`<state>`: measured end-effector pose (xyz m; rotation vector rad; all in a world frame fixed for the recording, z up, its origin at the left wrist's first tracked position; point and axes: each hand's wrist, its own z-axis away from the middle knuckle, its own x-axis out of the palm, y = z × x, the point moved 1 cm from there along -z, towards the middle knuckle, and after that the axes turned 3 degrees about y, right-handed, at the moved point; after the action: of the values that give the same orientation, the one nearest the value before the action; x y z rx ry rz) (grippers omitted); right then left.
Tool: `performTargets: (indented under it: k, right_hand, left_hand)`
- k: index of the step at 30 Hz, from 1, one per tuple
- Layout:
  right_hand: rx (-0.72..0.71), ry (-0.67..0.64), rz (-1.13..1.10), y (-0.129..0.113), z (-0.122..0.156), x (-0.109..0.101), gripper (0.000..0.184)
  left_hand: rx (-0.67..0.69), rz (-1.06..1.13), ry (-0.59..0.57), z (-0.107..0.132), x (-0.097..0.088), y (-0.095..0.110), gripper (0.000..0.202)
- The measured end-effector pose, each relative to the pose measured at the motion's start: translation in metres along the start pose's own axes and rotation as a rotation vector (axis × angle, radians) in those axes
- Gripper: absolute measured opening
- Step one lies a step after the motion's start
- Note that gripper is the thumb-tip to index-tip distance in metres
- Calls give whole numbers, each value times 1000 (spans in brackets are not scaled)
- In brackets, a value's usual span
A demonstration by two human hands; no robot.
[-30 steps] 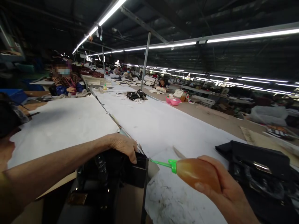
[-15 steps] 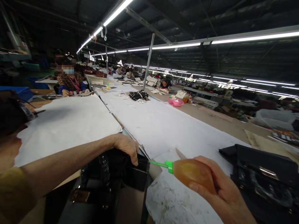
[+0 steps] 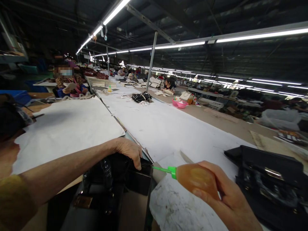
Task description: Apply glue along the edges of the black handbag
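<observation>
Head camera view: the left arm comes in from the lower left, its yellow sleeve [image 3: 16, 199] ending near the elbow, and the bare forearm stretches rightward almost level, the wrist bent so the left hand [image 3: 128, 150] drops over the upper edge of a black bag [image 3: 137, 184]. That grip is narrow, holding the bag's edge with one digit pointing down the near side; the other fingers are mostly out of sight, so how they lie cannot be made out. From the lower right the right hand [image 3: 225, 191] reaches in, its grip wrapped around a squeeze bottle [image 3: 196, 178] of amber liquid, thumb along the near side. The bottle lies tilted on its side, its green nozzle [image 3: 162, 169] aimed left at the bag's upper right corner; whether the tip touches is too fine to tell. The bag stands at the near end of the white-covered tabletop [image 3: 166, 125], its lower part cut off by the bottom border and its dark inside lost in shadow. At the right a second black bag [image 3: 271, 163] with a metal plate lies partly beyond the frame. Far down the room, co-workers are small and blurred.
</observation>
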<state>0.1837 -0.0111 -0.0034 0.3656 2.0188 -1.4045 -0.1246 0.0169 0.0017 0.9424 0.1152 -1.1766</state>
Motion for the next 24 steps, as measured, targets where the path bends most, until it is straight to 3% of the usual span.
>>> performTargets:
  k: [14, 24]
  right_hand:
    - [-10, 43, 55, 1, 4, 3, 49]
    - [42, -52, 2, 4, -3, 4, 45]
  left_hand:
    - [55, -44, -3, -8, 0, 0, 24]
    - [33, -131, 46, -3, -2, 11, 26]
